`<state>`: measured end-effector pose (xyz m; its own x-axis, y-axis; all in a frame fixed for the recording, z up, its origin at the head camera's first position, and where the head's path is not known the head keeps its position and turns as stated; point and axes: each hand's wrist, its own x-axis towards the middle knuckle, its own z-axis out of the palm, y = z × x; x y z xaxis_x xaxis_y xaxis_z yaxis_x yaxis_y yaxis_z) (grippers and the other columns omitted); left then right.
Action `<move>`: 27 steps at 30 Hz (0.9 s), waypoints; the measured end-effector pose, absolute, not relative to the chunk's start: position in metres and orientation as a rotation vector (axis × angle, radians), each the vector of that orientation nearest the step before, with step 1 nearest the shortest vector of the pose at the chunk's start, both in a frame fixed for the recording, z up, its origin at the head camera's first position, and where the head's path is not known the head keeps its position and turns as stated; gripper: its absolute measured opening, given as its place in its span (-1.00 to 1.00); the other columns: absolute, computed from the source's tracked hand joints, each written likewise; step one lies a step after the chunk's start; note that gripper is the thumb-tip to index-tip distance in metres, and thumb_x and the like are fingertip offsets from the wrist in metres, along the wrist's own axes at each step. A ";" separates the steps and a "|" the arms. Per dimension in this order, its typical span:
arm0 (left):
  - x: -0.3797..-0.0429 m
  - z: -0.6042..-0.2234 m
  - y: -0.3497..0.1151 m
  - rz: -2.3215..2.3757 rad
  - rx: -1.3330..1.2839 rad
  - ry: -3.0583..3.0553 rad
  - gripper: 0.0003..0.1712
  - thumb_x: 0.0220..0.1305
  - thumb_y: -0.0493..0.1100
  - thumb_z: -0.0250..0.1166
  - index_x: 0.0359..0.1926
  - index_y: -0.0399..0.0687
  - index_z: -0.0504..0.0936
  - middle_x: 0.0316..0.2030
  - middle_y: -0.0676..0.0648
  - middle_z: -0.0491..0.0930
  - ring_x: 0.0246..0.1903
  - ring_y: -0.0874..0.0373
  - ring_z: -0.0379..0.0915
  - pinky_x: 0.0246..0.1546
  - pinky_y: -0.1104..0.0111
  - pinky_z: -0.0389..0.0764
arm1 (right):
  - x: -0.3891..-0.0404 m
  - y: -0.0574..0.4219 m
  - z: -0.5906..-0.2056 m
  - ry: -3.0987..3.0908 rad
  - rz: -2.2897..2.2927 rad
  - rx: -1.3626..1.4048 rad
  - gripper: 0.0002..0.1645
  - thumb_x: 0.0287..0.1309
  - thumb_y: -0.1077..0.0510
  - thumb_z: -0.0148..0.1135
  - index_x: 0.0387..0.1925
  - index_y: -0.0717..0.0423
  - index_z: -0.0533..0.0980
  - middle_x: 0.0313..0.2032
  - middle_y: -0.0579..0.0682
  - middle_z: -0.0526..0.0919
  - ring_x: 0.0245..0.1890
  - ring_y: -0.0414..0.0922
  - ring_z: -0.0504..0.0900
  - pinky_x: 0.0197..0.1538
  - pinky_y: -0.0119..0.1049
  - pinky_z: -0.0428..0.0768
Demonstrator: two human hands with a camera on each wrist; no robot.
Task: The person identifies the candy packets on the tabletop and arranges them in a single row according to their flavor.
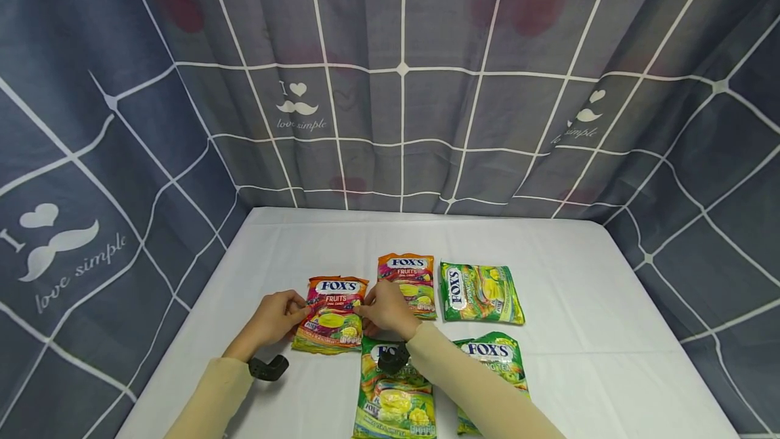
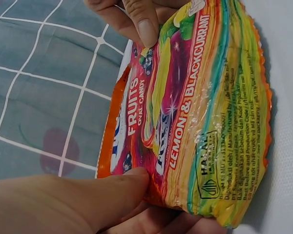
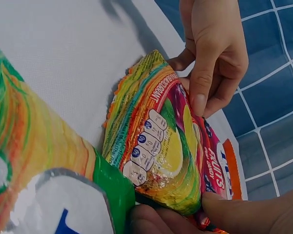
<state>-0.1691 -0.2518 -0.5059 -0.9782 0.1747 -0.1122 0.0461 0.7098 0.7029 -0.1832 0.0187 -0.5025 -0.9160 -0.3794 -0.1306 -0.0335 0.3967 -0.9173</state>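
Note:
A red and orange candy bag (image 1: 332, 317) marked Fox's Fruits lies at the left of the group. My left hand (image 1: 275, 320) pinches its left edge, the thumb on top and fingers under it in the left wrist view. Its right edge is held by my right hand (image 1: 386, 310), thumb (image 3: 219, 207) on the printed face. A second red candy bag (image 1: 407, 266) sits just behind the right hand, which partly covers it. Below that hand lies a green candy bag (image 1: 395, 402), its top partly hidden by the black wrist camera (image 1: 393, 358).
To the right, another green candy bag (image 1: 481, 293) lies turned sideways. A further green bag (image 1: 496, 358) is partly covered by the right sleeve (image 1: 475, 385). All rest on a white-covered table (image 1: 585, 303), with grey checked curtains (image 1: 439, 107) at the back and sides.

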 end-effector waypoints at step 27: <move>-0.168 -0.499 -0.258 1.144 0.167 2.779 -0.80 0.53 -0.23 0.42 -0.02 -0.30 0.67 -0.42 -0.01 0.60 -0.57 0.13 0.54 -0.54 0.34 0.56 | -0.180 0.010 -0.497 2.428 -1.559 -0.440 -0.73 0.39 0.39 0.45 -0.47 0.42 0.65 -0.57 0.22 0.75 -0.59 0.18 0.79 -0.49 -0.16 0.76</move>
<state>-0.1683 -0.2575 -0.4988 -0.9851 0.1523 -0.0796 0.0521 0.7062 0.7061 -0.1798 0.0099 -0.4969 -0.9304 -0.3657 -0.0252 -0.1293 0.3919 -0.9109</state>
